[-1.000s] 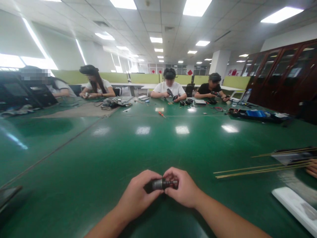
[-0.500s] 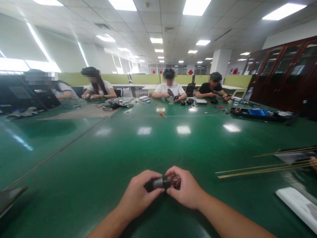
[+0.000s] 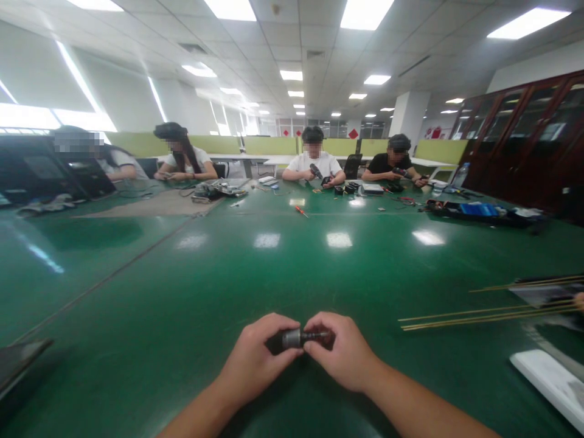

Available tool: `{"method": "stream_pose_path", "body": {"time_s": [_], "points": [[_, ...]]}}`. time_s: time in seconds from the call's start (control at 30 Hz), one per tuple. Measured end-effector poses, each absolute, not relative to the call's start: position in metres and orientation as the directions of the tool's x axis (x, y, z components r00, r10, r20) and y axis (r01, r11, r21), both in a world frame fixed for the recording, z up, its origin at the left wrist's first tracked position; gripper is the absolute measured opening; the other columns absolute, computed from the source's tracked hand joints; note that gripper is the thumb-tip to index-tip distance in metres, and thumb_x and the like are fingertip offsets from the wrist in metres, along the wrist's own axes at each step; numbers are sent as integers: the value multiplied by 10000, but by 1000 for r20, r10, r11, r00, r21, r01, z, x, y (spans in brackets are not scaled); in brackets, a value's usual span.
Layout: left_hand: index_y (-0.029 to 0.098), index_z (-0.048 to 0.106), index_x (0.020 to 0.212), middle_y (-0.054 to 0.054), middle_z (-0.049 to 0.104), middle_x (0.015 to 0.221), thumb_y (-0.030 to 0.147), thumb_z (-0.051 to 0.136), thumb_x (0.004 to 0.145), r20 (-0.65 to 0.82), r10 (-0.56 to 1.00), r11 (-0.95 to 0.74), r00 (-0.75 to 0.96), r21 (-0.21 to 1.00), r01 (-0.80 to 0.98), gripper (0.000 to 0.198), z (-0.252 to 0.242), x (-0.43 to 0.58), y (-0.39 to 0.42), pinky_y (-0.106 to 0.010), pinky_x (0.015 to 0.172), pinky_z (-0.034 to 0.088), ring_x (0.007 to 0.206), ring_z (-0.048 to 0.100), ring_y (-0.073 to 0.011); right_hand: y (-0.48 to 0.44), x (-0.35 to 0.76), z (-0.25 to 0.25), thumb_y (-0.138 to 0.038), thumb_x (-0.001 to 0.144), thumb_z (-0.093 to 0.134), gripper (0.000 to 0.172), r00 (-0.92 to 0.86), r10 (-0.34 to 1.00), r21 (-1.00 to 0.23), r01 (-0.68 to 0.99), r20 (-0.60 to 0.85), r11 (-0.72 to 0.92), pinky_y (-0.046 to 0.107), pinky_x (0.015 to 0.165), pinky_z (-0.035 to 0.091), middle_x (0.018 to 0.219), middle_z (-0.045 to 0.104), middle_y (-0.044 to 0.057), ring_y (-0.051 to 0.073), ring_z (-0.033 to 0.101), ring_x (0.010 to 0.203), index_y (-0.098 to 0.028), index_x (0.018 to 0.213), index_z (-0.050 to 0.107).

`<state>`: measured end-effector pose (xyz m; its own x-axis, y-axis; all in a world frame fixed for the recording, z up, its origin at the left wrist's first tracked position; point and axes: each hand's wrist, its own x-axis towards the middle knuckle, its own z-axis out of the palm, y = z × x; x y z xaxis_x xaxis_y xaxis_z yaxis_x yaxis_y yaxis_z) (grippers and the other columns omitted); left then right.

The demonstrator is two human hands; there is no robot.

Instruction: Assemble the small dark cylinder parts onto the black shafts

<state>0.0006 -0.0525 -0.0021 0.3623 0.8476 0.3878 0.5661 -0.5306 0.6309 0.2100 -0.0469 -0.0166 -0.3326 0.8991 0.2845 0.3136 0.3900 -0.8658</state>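
Note:
In the head view, a small cylindrical part (image 3: 292, 338) with a silver-grey body and a thin metal shaft lies sideways just above the green table (image 3: 292, 267). My left hand (image 3: 258, 350) is closed round the thick body, thumb below and fingers above, and hides its left end. My right hand (image 3: 340, 350) curls round the shaft side. Its thumb and fingertips pinch close to where the shaft meets the body. The shaft points into my right palm, where its tip is in shadow and hard to make out.
Thin brass-coloured rods (image 3: 474, 319) lie at the right, near another person's fingers at the frame edge. A white power-strip-like block (image 3: 547, 383) is at lower right, a dark flat panel (image 3: 20, 365) at lower left. An orange screwdriver (image 3: 301, 211) lies farther off; several people sit opposite.
My right thumb and fingertips have shifted left along the shaft, up against the body, leaving more of the shaft showing. My left hand keeps its grip.

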Motion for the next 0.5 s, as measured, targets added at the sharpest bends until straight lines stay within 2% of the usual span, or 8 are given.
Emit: {"method": "stream_pose_path", "body": {"time_s": [0.5], "points": [[239,693,990,-18,728,924,230,750,794,401,831,-556,385,611,564,204,2,1,-58,-286,772,522,841,675,-176,-51,210,-13,-151,740,696,107,-317,909,-857,351,270,377,237,650,443,757,690,-12,149,623,699,-200,834,707]]}}
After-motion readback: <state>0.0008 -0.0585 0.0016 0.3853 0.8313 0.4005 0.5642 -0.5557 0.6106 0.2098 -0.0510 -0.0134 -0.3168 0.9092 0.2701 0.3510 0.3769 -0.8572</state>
